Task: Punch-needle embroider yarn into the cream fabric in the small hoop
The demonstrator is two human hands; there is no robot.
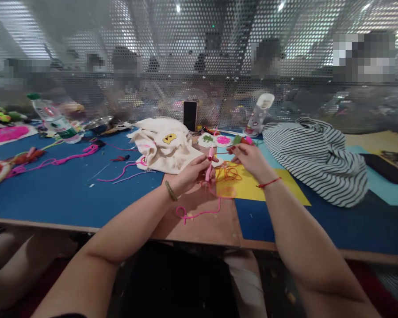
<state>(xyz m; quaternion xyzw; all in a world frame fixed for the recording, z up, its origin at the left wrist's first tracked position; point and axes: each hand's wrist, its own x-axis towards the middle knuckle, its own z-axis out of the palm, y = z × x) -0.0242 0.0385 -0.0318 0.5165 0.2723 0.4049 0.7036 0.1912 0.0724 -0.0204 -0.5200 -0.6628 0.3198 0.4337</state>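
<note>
My left hand (199, 170) is closed around a pink punch needle (209, 170), held upright above the bare brown strip of table. A thin metal tip shows at its lower end. To its right, my right hand (252, 160) has thumb and finger pinched on an orange yarn strand (223, 153) that stretches across to the punch needle. Loose orange yarn (230, 173) lies in loops beneath, over a yellow sheet (265, 187). Pink yarn (202, 214) curls on the table below my hands. How the strand meets the tool is too small to make out.
A cream cloth (172, 152) with a yellow patch lies behind my left hand. Striped fabric (318, 163) is bunched at the right. A phone (190, 115), a spray can-like bottle (260, 112) and a plastic bottle (58, 121) stand near the perforated metal screen (219, 57).
</note>
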